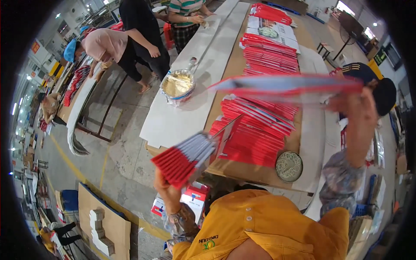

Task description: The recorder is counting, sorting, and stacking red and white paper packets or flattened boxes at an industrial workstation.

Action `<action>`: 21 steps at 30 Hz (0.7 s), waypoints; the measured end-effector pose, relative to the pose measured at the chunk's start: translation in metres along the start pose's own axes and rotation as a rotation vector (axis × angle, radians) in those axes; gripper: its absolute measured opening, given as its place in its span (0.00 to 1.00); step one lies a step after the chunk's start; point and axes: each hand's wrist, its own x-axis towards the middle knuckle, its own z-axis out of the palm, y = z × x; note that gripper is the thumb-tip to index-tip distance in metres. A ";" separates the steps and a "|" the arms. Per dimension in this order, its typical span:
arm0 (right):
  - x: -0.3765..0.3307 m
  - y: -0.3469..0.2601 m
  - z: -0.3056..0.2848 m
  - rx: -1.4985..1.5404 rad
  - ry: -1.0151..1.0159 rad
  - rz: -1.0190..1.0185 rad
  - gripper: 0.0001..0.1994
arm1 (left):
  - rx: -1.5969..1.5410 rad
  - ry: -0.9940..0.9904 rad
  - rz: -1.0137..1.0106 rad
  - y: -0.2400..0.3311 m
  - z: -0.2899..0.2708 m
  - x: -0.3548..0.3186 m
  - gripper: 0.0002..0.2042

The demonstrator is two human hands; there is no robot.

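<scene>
My left hand (168,189) grips a fanned bundle of folded red-and-white cards (184,158) from below, its fingers partly hidden behind them. Raised on the right, my right hand (357,113) is closed on the end of one long red-and-white folded card (290,86); both are smeared by motion. That card stretches leftward above a long row of stacked red folded cards (271,60) on the table. Between the hands, more flat red cards (251,145) lie overlapped near the table's front edge.
A round patterned tin (289,166) stands at the table's near right corner. A plastic-lined bucket of yellowish paste (178,85) with a brush is on the white board to the left. Co-workers stand at the far left, and one person in a dark cap (383,93) is close on the right.
</scene>
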 end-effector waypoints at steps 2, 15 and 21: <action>0.038 -0.031 -0.033 -0.137 -0.002 -0.084 0.16 | -0.075 0.029 -0.019 -0.012 -0.010 0.000 0.21; 0.223 0.321 0.190 -1.424 -0.652 -0.411 0.17 | -0.120 0.200 -0.385 0.016 0.012 -0.011 0.22; 0.184 0.382 0.258 -1.329 -0.860 -0.255 0.18 | -0.055 0.220 -0.395 0.009 0.009 -0.020 0.30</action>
